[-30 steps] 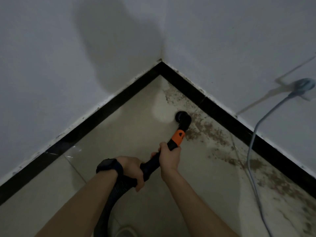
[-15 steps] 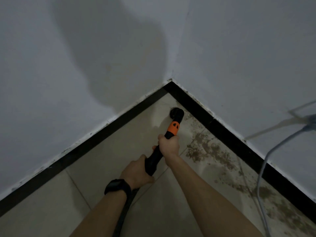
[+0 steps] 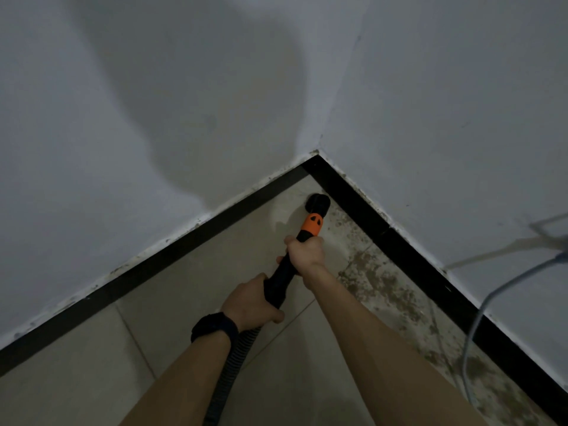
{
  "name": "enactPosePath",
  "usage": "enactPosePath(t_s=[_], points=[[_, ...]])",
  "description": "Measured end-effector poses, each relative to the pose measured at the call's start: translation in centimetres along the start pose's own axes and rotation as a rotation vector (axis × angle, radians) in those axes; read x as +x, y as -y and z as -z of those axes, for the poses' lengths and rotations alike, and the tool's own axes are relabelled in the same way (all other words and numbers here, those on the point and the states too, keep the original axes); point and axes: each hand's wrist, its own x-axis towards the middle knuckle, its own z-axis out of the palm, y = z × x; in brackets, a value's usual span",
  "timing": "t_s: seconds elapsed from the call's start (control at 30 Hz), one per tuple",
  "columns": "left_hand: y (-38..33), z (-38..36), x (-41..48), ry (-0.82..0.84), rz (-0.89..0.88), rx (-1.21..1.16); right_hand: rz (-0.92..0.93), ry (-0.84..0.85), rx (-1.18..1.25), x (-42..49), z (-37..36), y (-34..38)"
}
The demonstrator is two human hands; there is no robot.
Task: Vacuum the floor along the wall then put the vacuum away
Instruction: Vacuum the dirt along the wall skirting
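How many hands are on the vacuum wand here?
2. The right hand grips the wand just behind its orange collar. The left hand, above a wristwatch, grips the rear end where the hose joins. Neither is hidden.

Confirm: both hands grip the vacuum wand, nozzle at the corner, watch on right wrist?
Wrong wrist: the watch is on the left, per the head view. Left hand and right hand both grip the vacuum wand, nozzle at the corner.

Ribbed hose (image 3: 233, 361); glossy skirting (image 3: 408, 250); stained tile floor (image 3: 384, 281).
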Motion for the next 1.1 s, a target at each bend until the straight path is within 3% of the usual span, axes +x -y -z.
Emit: enactPosePath(t_s=[0.2, 0.37, 0.63, 0.73, 0.83, 0.97, 1.1], points=[[-1.4, -1.1, -0.6, -0.015, -0.097, 0.105, -0.001, -0.076, 0.109, 0.1, 2.5, -1.1], [-3.9, -0.1, -0.4, -0.052, -0.094, 0.109, 0.023, -0.021, 0.229, 0.4, 3.7, 0.6], [-4.7, -0.1, 0.6, -0.041, 0.021, -0.353, -0.012, 0.078, -0.039, 1.2, 2.4, 4.0], [-4.2, -0.1, 0.4, -0.067, 0.085, -0.596, 0.055, 0.218, -0.038, 0.6, 1.5, 3.0], [-4.1, 0.1, 0.5, -0.071, 0.120, -0.661, 0.058, 0.299, 0.039, 0.3, 0.9, 2.6], [-4.4, -0.4, 0.9, 0.009, 0.155, -0.843, 0.088, 0.262, -0.215, 0.7, 0.1, 3.4], [-5.5, -2.5, 1.2, 0.056, 0.142, -0.936, 0.178, 0.094, -0.535, 0.8, 0.5, 3.3]])
